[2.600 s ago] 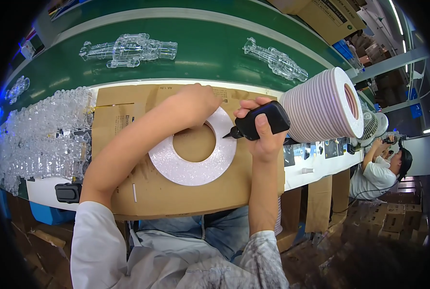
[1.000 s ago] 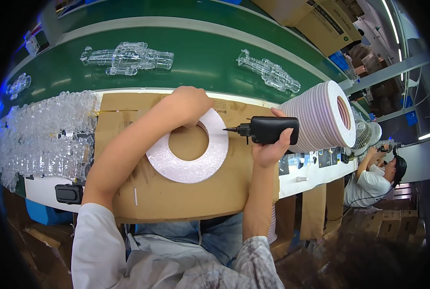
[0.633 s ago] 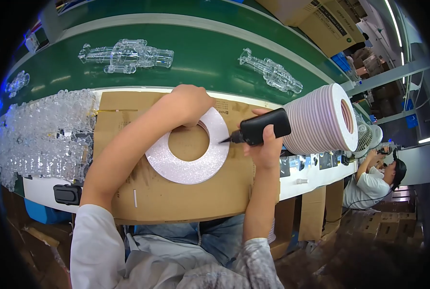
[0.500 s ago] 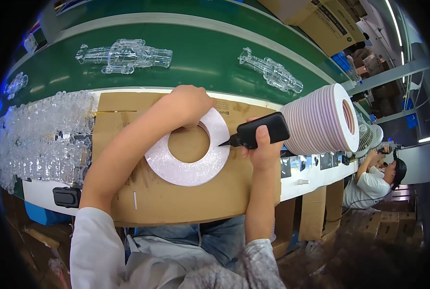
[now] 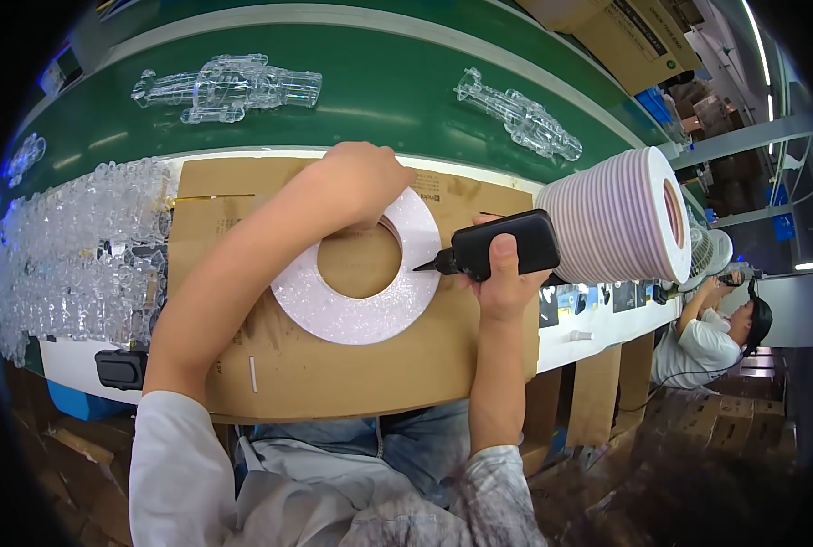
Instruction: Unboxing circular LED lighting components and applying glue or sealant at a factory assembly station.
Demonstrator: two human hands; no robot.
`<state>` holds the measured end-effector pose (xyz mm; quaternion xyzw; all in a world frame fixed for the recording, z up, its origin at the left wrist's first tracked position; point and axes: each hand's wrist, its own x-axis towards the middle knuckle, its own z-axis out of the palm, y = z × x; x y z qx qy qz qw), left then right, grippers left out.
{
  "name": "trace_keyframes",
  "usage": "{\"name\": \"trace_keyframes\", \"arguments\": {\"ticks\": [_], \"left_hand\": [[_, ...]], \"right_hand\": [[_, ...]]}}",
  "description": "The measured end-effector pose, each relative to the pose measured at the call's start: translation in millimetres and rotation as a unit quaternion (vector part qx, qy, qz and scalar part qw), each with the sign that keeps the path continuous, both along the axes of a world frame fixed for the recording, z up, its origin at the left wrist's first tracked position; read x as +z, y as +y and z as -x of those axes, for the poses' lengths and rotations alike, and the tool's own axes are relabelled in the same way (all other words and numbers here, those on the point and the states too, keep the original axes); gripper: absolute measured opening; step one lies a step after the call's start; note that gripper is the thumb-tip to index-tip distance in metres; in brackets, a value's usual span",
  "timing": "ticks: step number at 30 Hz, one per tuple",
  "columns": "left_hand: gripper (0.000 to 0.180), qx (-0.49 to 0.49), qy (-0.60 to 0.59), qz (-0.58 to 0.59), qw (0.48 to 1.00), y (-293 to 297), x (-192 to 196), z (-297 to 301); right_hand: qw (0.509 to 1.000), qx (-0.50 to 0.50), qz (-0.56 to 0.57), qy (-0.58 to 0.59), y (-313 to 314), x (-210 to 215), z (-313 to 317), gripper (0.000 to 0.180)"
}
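A flat white ring (image 5: 352, 319) with a speckled, shiny face lies on a brown cardboard sheet (image 5: 443, 365) in front of me. My left hand (image 5: 363, 182) reaches across to the ring's far side, its fingers curled over the rim into the hole; the fingertips are partly hidden. In my right hand (image 5: 502, 283) is a black squeeze bottle (image 5: 507, 246), lying nearly level with the thumb along its side. Its pointed nozzle aims left, the tip at the right part of the ring's face; whether it touches I cannot tell.
A stack of similar rings (image 5: 607, 219) lies on its side at right. Clear plastic parts are piled (image 5: 83, 246) at left. More clear parts (image 5: 229, 89) lie on the green belt (image 5: 379, 82). A black case (image 5: 121, 368) sits near left; a co-worker (image 5: 707, 342) is far right.
The view has shifted slightly. The nozzle tip stays over the right part of the ring, and both hands keep their holds.
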<state>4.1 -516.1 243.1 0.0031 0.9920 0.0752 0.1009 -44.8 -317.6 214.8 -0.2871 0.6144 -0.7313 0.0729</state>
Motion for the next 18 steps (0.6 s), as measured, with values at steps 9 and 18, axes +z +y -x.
{"name": "trace_keyframes", "arguments": {"ticks": [9, 18], "left_hand": [[0.045, 0.006, -0.032, 0.01, 0.999, 2.6, 0.9, 3.6], [0.048, 0.004, -0.023, 0.003, 1.0, 1.5, -2.7, 5.3]], "right_hand": [[0.999, 0.02, 0.025, 0.001, -0.1, -2.4, 2.8, 0.035], [1.0, 0.027, 0.013, 0.004, 2.0, -8.0, 6.3, 0.04]]}}
